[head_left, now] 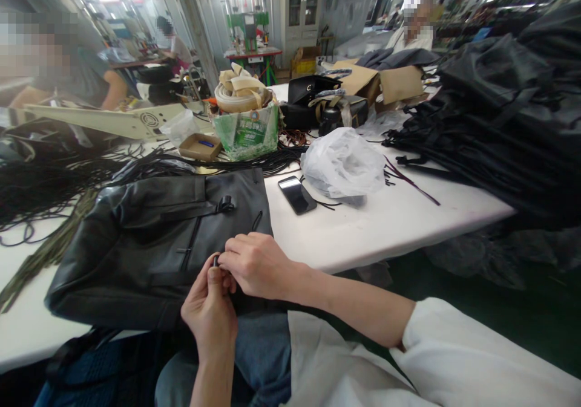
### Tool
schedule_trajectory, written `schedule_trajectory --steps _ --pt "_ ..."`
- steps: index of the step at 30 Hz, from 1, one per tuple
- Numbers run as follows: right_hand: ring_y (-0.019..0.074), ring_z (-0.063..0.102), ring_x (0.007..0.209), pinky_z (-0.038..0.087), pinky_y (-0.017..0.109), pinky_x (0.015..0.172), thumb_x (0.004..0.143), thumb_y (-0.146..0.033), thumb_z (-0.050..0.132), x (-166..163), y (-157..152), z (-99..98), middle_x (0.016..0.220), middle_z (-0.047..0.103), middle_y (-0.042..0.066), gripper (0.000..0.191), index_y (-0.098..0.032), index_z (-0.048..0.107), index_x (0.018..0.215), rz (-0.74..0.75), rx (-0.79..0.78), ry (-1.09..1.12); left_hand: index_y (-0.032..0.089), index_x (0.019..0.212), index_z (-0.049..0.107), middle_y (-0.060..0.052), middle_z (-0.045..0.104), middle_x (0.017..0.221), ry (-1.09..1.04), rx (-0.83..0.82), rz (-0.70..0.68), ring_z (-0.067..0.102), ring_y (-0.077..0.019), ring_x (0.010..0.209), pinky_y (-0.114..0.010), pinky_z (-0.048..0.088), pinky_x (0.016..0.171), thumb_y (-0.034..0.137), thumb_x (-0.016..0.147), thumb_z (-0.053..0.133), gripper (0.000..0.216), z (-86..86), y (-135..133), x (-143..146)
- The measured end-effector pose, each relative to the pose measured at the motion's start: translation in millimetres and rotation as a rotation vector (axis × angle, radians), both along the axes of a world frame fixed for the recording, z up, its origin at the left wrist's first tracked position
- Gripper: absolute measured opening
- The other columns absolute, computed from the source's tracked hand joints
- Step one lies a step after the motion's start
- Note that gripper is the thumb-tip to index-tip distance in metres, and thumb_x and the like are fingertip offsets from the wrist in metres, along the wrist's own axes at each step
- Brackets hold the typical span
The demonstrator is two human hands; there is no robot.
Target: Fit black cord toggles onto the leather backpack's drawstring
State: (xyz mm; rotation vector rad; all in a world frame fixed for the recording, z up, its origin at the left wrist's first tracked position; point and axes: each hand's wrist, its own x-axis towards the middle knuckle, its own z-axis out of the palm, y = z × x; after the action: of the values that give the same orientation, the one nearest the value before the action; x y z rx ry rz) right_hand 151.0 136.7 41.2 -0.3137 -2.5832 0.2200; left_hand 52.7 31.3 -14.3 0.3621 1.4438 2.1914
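Note:
A black leather bag (149, 244) lies flat on the white table (390, 225), its near edge hanging over the table's front. My left hand (211, 313) and my right hand (254, 265) meet at that near edge. Both are closed in a pinch on a small black zipper pull (215, 260) at the bag's edge. A second zipper pull (226, 204) sits higher on the bag.
A black phone (297, 194) and a white plastic bag (342, 162) lie right of the bag. Black cords (54, 183) spread at left, a heap of black bags (499, 123) at right, a green webbing box (247, 126) behind. Other people sit at the back.

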Motion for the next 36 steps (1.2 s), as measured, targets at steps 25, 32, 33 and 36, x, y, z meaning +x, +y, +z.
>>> schedule_trajectory --steps 25,32,33,36 --pt "0.0146 0.073 0.085 0.044 0.034 0.084 0.099 -0.013 0.072 8 -7 -18.6 0.092 0.081 0.0 0.011 -0.02 0.081 0.097 0.007 -0.352 0.233 0.023 0.123 0.087 0.0 0.073 0.077 0.459 -0.228 0.031 0.061 -0.0108 0.061 -0.021 0.051 0.059 0.044 0.098 0.082 0.033 -7.8 -17 0" --pt "0.015 0.074 0.089 0.042 0.037 0.093 0.1 -0.012 0.074 5 -3 -19.3 0.096 0.083 0.0 0.01 -0.02 0.081 0.099 0.023 -0.289 0.227 0.024 0.123 0.086 0.0 0.073 0.081 0.532 -0.27 0.07 0.061 -0.0107 0.063 -0.021 0.051 0.061 0.044 0.101 0.078 0.031 -8.8 -19 1" --pt "0.0152 0.074 0.093 0.042 0.037 0.095 0.102 -0.013 0.075 7 -2 -18.3 0.1 0.083 0.0 0.01 -0.02 0.081 0.104 0.036 -0.3 0.204 0.024 0.124 0.086 0.0 0.073 0.081 0.533 -0.27 0.065 0.061 -0.0109 0.064 -0.021 0.05 0.061 0.044 0.102 0.077 0.031 -9.3 -20 0" --pt "0.0162 0.074 0.099 0.042 0.036 0.096 0.106 -0.018 0.075 16 2 -14.4 0.107 0.083 0.003 0.012 -0.019 0.08 0.118 0.085 -0.35 0.097 0.024 0.127 0.085 0.001 0.071 0.079 0.542 -0.263 0.04 0.061 -0.0118 0.063 -0.023 0.051 0.062 0.043 0.103 0.076 0.031 -10.3 -21 1"
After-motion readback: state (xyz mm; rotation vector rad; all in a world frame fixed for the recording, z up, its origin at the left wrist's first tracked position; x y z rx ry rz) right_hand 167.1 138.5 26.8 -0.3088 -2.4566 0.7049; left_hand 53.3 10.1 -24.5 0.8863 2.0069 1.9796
